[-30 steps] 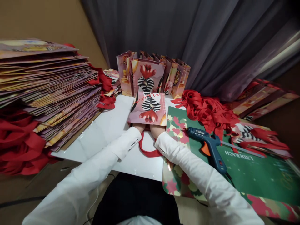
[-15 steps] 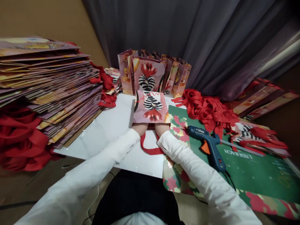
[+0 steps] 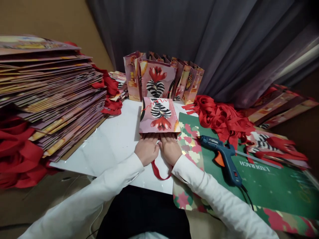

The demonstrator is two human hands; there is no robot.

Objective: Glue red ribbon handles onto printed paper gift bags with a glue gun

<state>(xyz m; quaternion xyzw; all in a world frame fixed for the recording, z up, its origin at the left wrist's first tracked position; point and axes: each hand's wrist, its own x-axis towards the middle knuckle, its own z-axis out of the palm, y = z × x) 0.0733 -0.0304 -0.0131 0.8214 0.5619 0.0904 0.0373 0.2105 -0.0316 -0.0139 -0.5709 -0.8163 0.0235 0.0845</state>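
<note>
A pink bag printed with zebra stripes and a red flower lies on the white board, its opening toward me. My left hand and my right hand are side by side at that opening, palms down and flat. Their fingertips are hidden under the bag's upper panel. The thumbs nearly touch between the hands. A red ribbon loop hangs out from beneath the hands onto the board.
Tall stacks of flat bags stand at left, beside red ribbons. Upright bags line the back. A blue glue gun lies on a green bag at right, near a red ribbon heap.
Both hands have drawn back toward me, out of the bag's opening, so their backs now show. The red loop has shifted nearer to me.
</note>
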